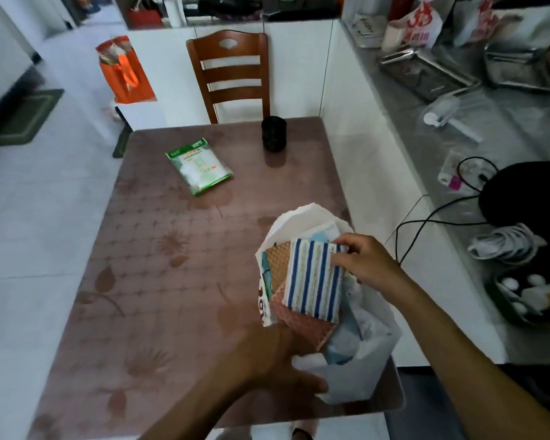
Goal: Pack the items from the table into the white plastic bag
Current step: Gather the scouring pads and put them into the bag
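Note:
The white plastic bag (362, 366) lies at the near right corner of the brown table (172, 281). My left hand (283, 360) grips its near edge. My right hand (365, 265) pinches a blue-and-white striped cloth (315, 281) by its top right corner, over the bag's mouth. Under the cloth lie orange and pink waffle-patterned cloths (280, 265) and a white pack (302, 223), partly inside the bag. A green-and-white packet (199, 166) rests flat on the far half of the table, apart from both hands.
A black ribbed cup (273, 134) stands at the far table edge before a wooden chair (232, 74). A grey counter (489, 128) on the right holds metal trays, cables and a black round object (527, 195). An orange bag (124, 71) sits on the floor at far left.

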The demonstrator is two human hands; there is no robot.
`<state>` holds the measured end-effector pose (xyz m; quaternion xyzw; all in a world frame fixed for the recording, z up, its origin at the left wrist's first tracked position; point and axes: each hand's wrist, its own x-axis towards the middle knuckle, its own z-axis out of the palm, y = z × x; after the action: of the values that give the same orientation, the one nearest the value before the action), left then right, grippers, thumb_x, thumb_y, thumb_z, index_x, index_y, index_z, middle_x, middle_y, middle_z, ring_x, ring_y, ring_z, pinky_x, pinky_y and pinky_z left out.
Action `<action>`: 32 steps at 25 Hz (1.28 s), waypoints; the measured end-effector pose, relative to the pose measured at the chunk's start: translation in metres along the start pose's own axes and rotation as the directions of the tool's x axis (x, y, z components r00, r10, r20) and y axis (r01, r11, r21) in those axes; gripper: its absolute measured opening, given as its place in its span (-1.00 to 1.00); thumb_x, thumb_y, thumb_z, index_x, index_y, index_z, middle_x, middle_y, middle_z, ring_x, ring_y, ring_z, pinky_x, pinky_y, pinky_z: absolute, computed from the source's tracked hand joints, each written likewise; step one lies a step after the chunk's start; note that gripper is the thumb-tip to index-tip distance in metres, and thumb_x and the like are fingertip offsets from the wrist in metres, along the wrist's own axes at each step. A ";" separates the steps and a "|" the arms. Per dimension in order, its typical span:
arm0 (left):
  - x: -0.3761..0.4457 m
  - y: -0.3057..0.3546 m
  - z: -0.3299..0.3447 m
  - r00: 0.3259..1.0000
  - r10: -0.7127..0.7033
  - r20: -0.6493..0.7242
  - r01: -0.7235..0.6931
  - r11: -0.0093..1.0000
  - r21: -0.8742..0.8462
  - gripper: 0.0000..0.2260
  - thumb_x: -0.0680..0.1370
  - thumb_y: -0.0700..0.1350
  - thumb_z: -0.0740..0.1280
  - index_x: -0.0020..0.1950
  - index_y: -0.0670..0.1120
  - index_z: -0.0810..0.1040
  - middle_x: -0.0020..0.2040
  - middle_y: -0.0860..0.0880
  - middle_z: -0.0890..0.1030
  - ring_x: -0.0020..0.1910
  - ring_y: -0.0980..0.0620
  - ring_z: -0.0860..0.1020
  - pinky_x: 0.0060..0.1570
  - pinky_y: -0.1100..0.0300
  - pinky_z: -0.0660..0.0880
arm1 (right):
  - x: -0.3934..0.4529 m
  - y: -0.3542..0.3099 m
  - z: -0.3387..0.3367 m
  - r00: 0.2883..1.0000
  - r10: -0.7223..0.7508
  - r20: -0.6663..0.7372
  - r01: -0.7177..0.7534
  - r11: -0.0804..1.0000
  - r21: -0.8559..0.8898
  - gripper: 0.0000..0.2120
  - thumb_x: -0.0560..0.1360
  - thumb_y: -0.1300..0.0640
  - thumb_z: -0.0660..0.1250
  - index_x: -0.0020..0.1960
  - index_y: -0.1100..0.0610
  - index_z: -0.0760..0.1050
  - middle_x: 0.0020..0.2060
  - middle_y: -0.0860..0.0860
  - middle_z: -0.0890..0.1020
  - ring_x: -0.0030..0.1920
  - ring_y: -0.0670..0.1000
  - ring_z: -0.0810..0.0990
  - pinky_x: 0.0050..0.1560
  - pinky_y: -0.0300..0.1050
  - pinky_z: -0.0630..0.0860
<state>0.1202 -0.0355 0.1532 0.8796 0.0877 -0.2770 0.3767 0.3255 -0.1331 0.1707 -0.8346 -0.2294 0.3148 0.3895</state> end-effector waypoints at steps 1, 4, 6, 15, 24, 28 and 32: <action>0.001 0.001 0.003 0.999 0.015 0.042 -0.014 1.000 -0.024 -0.54 0.38 0.32 0.38 0.21 0.16 0.56 0.10 0.13 0.64 0.02 0.14 0.59 0.03 0.16 0.57 | 0.008 -0.002 0.003 0.996 0.005 0.087 0.005 0.994 -0.105 -0.86 0.43 0.12 0.41 -0.01 0.05 0.63 -0.15 -0.02 0.67 -0.18 -0.04 0.60 -0.28 -0.19 0.46; -0.002 0.007 -0.003 0.981 0.183 -0.067 -0.194 0.958 -0.211 -0.78 0.43 -0.06 0.47 0.06 -0.01 0.65 -0.05 0.22 0.62 -0.07 0.32 0.55 -0.09 0.41 0.48 | 0.025 -0.007 0.009 0.959 0.073 0.273 0.032 0.932 -0.362 -0.77 0.42 0.07 0.40 0.06 0.03 0.63 -0.02 -0.01 0.67 -0.03 0.00 0.60 -0.02 -0.06 0.57; -0.011 0.008 -0.015 0.949 0.244 -0.198 -0.293 0.914 -0.280 -0.86 0.44 -0.14 0.47 -0.03 -0.05 0.62 -0.12 0.20 0.57 -0.14 0.28 0.50 -0.15 0.43 0.41 | 0.025 -0.010 0.010 0.970 0.083 0.227 0.036 0.879 -0.476 -0.60 0.44 -0.02 0.39 0.26 -0.01 0.51 0.17 -0.03 0.59 0.09 0.00 0.57 0.09 -0.01 0.55; 0.034 -0.012 -0.101 0.691 -0.038 -0.722 -0.172 0.961 -0.215 -0.69 0.46 -0.10 0.43 0.17 0.03 0.50 0.18 0.04 0.57 0.14 0.02 0.55 0.08 0.06 0.57 | -0.092 -0.015 -0.004 0.888 0.093 0.451 0.112 0.907 -0.406 -0.45 0.34 -0.24 0.47 0.28 -0.21 0.43 0.10 -0.24 0.56 -0.05 -0.24 0.53 -0.04 -0.32 0.50; 0.130 -0.002 -0.143 0.763 -0.101 -0.639 -0.052 0.975 -0.217 -0.74 0.59 0.03 0.27 -0.10 -0.13 0.60 -0.26 -0.06 0.67 -0.29 -0.01 0.64 -0.18 0.13 0.51 | -0.102 -0.035 -0.029 0.994 -0.070 0.084 0.107 0.797 -0.595 -0.94 0.44 0.05 0.44 -0.17 -0.11 0.61 -0.25 -0.20 0.59 -0.18 -0.17 0.57 -0.26 -0.39 0.31; 0.100 0.039 -0.188 0.683 0.073 -0.727 -0.281 0.945 -0.169 -0.74 0.60 0.01 0.27 -0.07 -0.14 0.63 -0.28 -0.03 0.59 -0.32 0.01 0.57 -0.26 0.09 0.54 | -0.114 -0.057 -0.028 0.982 -0.188 0.034 0.189 0.980 -0.058 -0.88 0.35 0.18 0.53 -0.19 -0.01 0.65 -0.26 -0.28 0.65 -0.15 -0.24 0.63 -0.18 -0.37 0.52; 0.090 0.035 -0.197 0.752 0.079 -0.654 -0.211 0.970 -0.125 -0.77 0.60 -0.01 0.27 -0.02 -0.14 0.62 -0.20 -0.08 0.63 -0.27 -0.03 0.61 -0.21 0.07 0.60 | -0.109 -0.052 -0.018 0.960 -0.181 0.215 0.218 0.963 -0.160 -0.83 0.39 0.10 0.53 -0.14 -0.12 0.59 -0.10 -0.26 0.63 0.03 -0.21 0.59 0.13 -0.20 0.59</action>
<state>0.2912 0.0755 0.2358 0.8848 0.1690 0.0818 0.4264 0.2546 -0.1797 0.2589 -0.8036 -0.3782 0.3329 0.3166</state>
